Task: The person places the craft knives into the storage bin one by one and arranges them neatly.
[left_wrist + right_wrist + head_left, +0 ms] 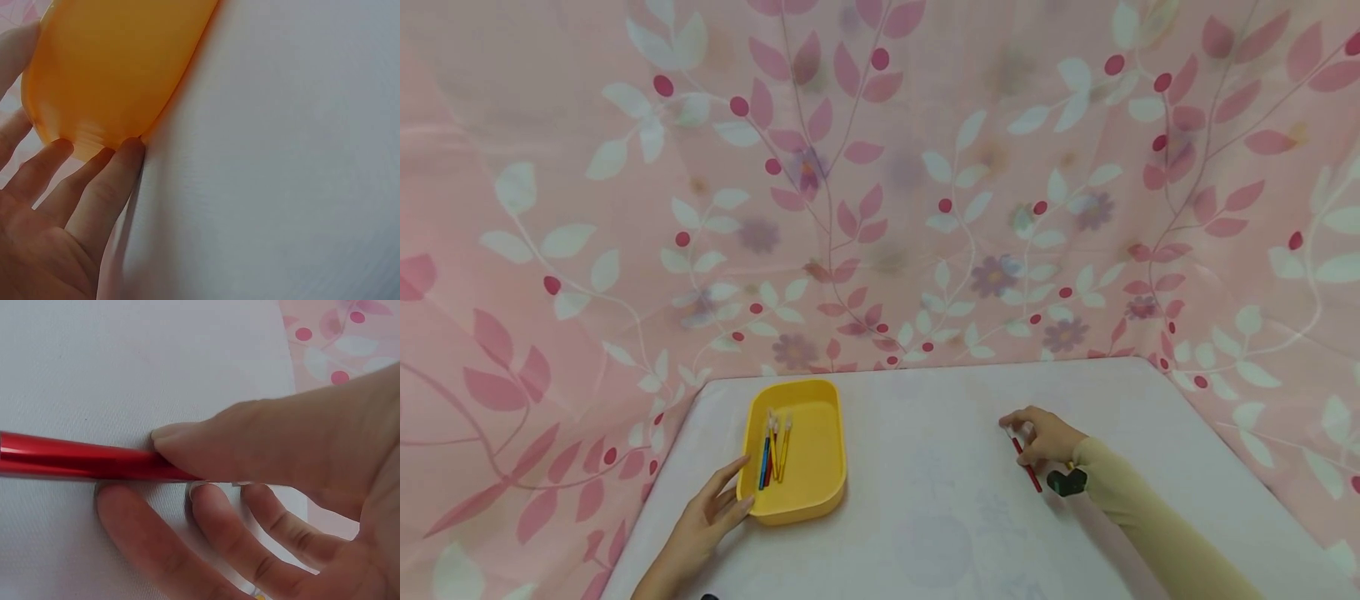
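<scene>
A red-handled paintbrush lies slanted at the table's right, its pale tip end up by the fingers. My right hand pinches it: in the right wrist view the thumb presses on the red handle from one side, with fingertips along the other. At the left, my left hand rests spread fingers and thumb against the left side and near corner of a yellow tray. The left wrist view has these fingertips on the tray's outer wall. Several thin paintbrushes, blue, red and yellow, lie inside the tray.
A white cloth covers the table. Pink floral fabric hangs behind it and along both sides. A bit of something yellow shows beneath the right wrist, beside a dark heart-shaped patch at the sleeve.
</scene>
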Tool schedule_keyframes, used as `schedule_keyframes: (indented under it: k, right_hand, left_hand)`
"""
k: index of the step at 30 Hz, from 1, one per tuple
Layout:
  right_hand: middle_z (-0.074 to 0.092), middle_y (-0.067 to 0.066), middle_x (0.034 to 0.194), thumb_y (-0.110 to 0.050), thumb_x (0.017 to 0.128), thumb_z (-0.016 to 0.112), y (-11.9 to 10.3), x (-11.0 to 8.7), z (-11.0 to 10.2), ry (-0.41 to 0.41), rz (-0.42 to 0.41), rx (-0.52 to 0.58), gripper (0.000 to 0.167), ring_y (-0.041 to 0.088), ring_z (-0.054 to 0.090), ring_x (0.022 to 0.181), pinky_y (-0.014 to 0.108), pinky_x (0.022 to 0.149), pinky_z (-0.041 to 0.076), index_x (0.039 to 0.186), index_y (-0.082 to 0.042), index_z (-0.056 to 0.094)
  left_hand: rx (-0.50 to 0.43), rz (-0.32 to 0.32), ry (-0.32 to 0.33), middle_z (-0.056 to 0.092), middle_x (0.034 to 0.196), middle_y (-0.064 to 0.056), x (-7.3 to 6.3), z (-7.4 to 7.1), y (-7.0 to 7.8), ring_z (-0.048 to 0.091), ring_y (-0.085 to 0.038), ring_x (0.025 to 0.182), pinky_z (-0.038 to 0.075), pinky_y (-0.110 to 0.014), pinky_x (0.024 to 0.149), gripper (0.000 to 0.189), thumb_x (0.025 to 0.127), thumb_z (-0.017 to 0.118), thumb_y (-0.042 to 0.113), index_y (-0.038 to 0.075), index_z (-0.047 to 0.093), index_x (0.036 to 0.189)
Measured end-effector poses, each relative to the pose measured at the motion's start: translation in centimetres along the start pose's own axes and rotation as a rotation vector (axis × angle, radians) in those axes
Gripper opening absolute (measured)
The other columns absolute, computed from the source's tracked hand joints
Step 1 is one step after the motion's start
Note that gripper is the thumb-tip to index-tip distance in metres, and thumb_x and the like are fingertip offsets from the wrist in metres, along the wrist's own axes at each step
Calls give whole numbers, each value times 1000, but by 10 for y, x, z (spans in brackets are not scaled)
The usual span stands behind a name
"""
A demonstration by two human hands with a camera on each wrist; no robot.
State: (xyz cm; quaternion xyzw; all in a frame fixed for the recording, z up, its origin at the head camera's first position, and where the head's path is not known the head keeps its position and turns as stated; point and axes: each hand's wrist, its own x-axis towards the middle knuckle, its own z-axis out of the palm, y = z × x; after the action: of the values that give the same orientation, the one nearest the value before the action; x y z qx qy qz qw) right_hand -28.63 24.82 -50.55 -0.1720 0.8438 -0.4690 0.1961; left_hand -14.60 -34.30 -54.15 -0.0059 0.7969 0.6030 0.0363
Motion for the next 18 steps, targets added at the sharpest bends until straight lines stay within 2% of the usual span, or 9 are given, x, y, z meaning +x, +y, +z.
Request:
schedule_keyframes:
  k: [6, 10, 12, 18]
  right_hand:
    - [53, 32, 138, 15, 79, 80, -2, 2, 1, -25, 10, -27, 70, 24, 56, 77, 33, 58, 59, 145, 7, 59]
    - [50, 33, 139, 14, 80, 79, -2, 3, 0, -46, 3, -35, 71, 24, 59, 79, 35, 59, 62, 147, 8, 57]
    - [51, 31, 137, 14, 79, 79, -1, 3, 0, -44, -1, -45, 71, 25, 60, 80, 34, 59, 61, 147, 8, 57]
    - [53, 29, 136, 16, 77, 76, -3, 3, -1, -36, 40, -32, 76, 27, 61, 84, 39, 60, 62, 149, 5, 55]
  left_hand:
    - [12, -11, 1, 27, 177, -18, 0, 0, 0, 41, -51, 153, 59, -37, 104, 72, 106, 76, 26, 21, 40, 168]
    - [26, -23, 10, 28, 177, -15, 0, 0, 0, 41, -50, 153, 59, -36, 105, 72, 106, 77, 29, 23, 41, 168]
    - [28, -10, 10, 28, 177, -16, 0, 1, 0, 42, -51, 153, 59, -36, 104, 72, 106, 76, 28, 22, 41, 168]
    - [16, -2, 4, 27, 177, -15, -1, 2, 1, 41, -50, 153, 59, -35, 104, 71, 107, 75, 26, 22, 40, 168]
